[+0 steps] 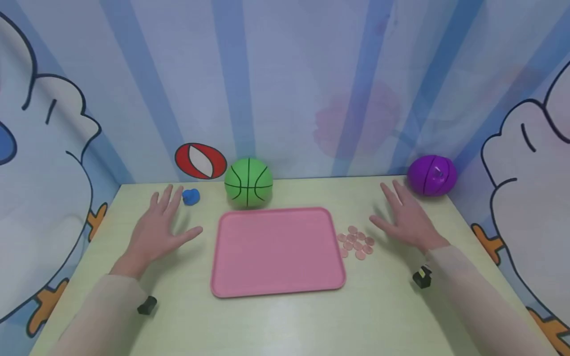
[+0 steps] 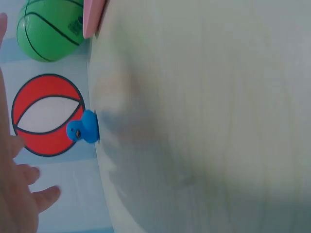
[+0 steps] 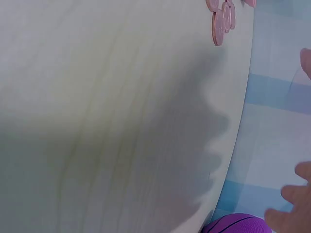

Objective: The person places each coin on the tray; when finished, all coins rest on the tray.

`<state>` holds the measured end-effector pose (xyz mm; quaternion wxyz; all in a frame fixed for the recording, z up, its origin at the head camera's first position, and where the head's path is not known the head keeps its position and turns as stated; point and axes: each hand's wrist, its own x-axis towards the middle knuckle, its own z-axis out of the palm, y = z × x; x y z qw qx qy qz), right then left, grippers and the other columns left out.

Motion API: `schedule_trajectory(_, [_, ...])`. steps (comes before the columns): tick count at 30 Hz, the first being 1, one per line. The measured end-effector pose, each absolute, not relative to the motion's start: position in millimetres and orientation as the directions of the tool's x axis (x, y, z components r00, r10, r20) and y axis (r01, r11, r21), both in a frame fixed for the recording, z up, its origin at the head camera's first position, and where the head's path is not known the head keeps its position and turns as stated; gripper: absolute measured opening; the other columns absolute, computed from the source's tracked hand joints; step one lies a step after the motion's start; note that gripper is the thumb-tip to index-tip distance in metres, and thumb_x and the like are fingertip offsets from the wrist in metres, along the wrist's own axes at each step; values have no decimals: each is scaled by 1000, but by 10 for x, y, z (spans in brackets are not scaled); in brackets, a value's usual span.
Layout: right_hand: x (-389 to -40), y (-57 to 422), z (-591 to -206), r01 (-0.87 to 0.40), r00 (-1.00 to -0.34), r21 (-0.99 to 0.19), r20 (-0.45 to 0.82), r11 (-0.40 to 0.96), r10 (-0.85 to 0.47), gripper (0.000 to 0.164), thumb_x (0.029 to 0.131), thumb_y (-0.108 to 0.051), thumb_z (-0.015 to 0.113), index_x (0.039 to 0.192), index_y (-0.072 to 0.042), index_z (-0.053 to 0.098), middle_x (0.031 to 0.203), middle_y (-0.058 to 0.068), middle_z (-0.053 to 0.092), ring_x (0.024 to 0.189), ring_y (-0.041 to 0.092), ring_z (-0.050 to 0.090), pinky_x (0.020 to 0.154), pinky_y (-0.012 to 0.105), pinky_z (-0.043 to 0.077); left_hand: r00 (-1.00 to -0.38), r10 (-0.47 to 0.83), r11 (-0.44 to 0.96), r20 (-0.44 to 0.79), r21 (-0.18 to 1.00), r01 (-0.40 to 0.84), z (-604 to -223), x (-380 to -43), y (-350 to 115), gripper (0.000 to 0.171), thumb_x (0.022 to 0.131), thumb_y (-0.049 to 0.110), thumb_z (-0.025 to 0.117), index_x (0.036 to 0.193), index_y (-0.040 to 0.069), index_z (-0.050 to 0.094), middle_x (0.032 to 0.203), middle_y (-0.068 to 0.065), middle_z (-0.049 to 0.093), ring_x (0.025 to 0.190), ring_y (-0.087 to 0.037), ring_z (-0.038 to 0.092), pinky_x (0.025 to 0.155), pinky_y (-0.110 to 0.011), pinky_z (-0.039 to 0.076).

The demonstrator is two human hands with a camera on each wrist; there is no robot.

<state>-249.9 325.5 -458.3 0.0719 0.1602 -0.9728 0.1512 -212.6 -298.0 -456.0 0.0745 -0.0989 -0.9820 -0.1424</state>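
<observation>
My left hand (image 1: 156, 230) hovers over the left of the table, fingers spread and thumb out, holding nothing. Just beyond its fingertips sits a small blue rubber duck (image 1: 191, 197), whose head and beak show in the left wrist view (image 2: 83, 127). On the right, my right hand (image 1: 407, 217) is held spread above the table with nothing in it. Several copper-coloured coins (image 1: 357, 245) lie in a loose cluster left of that hand. Between the hands a flat pink tray (image 1: 278, 252) rests on the table, bare inside, its right edge beside the coins.
A green ball with black basketball lines (image 1: 248, 183) stands behind the tray. In the back right corner is a purple ball (image 1: 432, 175). A printed curtain (image 1: 289, 89) with stripes and cartoon figures closes off the back and sides of the pale table (image 1: 285, 326).
</observation>
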Motion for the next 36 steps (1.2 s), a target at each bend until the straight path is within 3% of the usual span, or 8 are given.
schedule_trajectory(5, [-2434, 3239, -4608, -383, -924, -327, 123, 864, -363, 89, 99, -54, 66, 168, -14, 26, 172, 25, 18, 155, 51, 22, 119, 76, 27, -980, 190, 899, 61, 389, 199, -4603, -2015, -2876, 113, 89, 77, 63, 171, 27, 3, 176, -13, 14, 158, -49, 18, 110, -83, 31])
schedule_trajectory(10, [-2379, 3226, -4636, -411, -906, -369, 62, 834, -419, 80, 102, -50, 65, 165, -12, 34, 169, 24, 28, 153, 50, 28, 119, 74, 29, -974, 225, 861, 26, 463, 211, -4714, -1940, -2775, 115, 86, 77, 68, 171, 24, 12, 175, -10, 22, 158, -41, 24, 120, -72, 31])
schedule_trajectory(16, [-2363, 3229, -4681, -461, -871, -421, 44, 781, -490, 67, 102, -41, 68, 156, -9, 47, 157, 22, 49, 145, 47, 43, 120, 69, 31, -969, 247, 810, -9, 551, 202, -4817, -1879, -2669, 110, 84, 70, 76, 168, 19, 27, 170, -12, 34, 156, -42, 29, 120, -71, 31])
schedule_trajectory(25, [-2333, 3214, -4723, -467, -851, -482, 18, 741, -524, 49, 98, -30, 75, 140, -6, 64, 137, 15, 67, 130, 40, 59, 114, 65, 43, -951, 309, 745, 14, 618, 252, -4911, -1837, -2593, 97, 87, 59, 80, 162, 13, 39, 162, -15, 45, 150, -43, 37, 120, -70, 31])
schedule_trajectory(31, [-2354, 3202, -4729, -492, -834, -491, 31, 719, -550, 30, 97, -21, 77, 125, -10, 74, 118, 2, 73, 113, 27, 67, 101, 55, 55, -951, 308, 717, -4, 658, 230, -4938, -1810, -2567, 91, 86, 55, 83, 160, 18, 44, 163, -9, 45, 151, -40, 36, 120, -71, 30])
schedule_trajectory(36, [-2364, 3207, -4734, -543, -807, -470, 64, 696, -587, 22, 93, -13, 80, 114, -13, 78, 107, -3, 73, 102, 20, 67, 93, 47, 57, -947, 320, 699, -14, 678, 226, -4938, -1795, -2575, 91, 84, 52, 85, 159, 18, 46, 163, -9, 45, 152, -40, 35, 121, -71, 28])
